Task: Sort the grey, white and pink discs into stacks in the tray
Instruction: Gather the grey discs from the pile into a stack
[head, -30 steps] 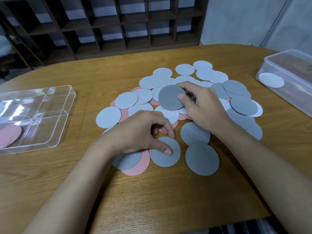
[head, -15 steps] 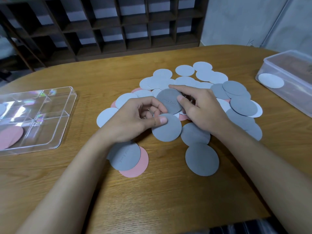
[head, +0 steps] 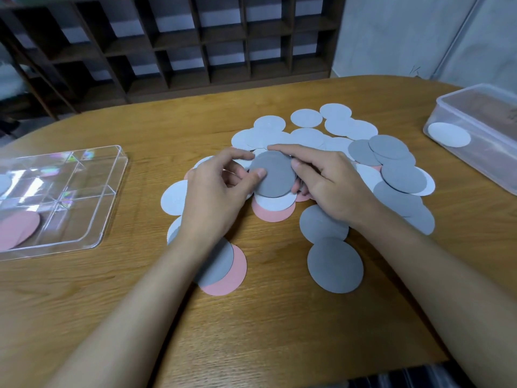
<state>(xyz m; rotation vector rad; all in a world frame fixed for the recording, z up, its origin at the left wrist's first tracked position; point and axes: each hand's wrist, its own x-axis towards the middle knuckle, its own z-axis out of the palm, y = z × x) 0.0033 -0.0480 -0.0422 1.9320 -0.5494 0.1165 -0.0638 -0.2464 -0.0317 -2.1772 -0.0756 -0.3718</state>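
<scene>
A: Going from the left, what did you see?

B: The clear tray sat at the left of the desk, with pink discs in its near compartment and a pale one at its left edge. The left hand pinched the left rim of a grey disc, thumb on top. The right hand closed on its right rim, forefinger stretched across the far edge. So both grips held that one disc.

A: And the rest?

B: The loose pile of grey, white and pink discs lay around the hands at mid-desk. A lidded box stood far right.

A: How would they handle?

B: Thin, light and probably bendable, I judged. Flat ones look hard to lift; better to slide one over a neighbour and take it by the rim.
</scene>
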